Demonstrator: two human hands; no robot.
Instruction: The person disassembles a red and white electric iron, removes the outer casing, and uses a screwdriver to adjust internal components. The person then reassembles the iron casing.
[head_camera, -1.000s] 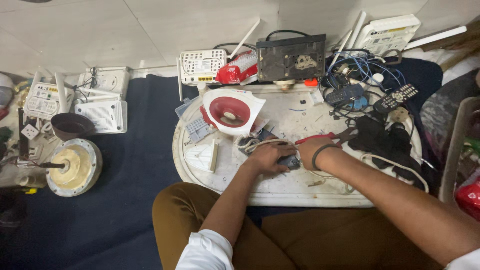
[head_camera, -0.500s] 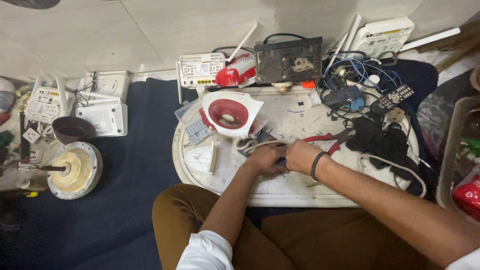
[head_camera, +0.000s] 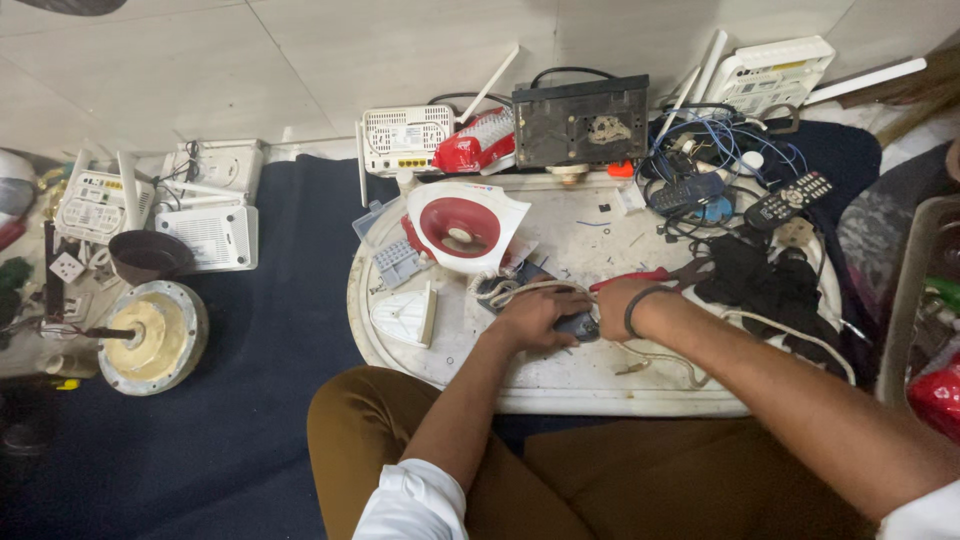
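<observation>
My left hand (head_camera: 535, 318) and my right hand (head_camera: 618, 304) meet over a small dark device (head_camera: 578, 325) on a white oval tray table (head_camera: 560, 375). Both hands grip the device, which is mostly hidden by the fingers. A white cord (head_camera: 520, 291) loops just behind my left hand. Red-handled pliers (head_camera: 640, 277) lie right behind my right hand. A dark band circles my right wrist.
A red-and-white appliance shell (head_camera: 462, 226) and a white iron-shaped part (head_camera: 405, 315) sit on the table's left. A black box (head_camera: 580, 122), routers (head_camera: 405, 138), remotes (head_camera: 790, 199) and tangled wires (head_camera: 700, 150) crowd the back. A motor disc (head_camera: 150, 335) lies on the blue mat.
My right hand has slid left from the table's middle right to join my left hand on the device. The view has shifted slightly.
</observation>
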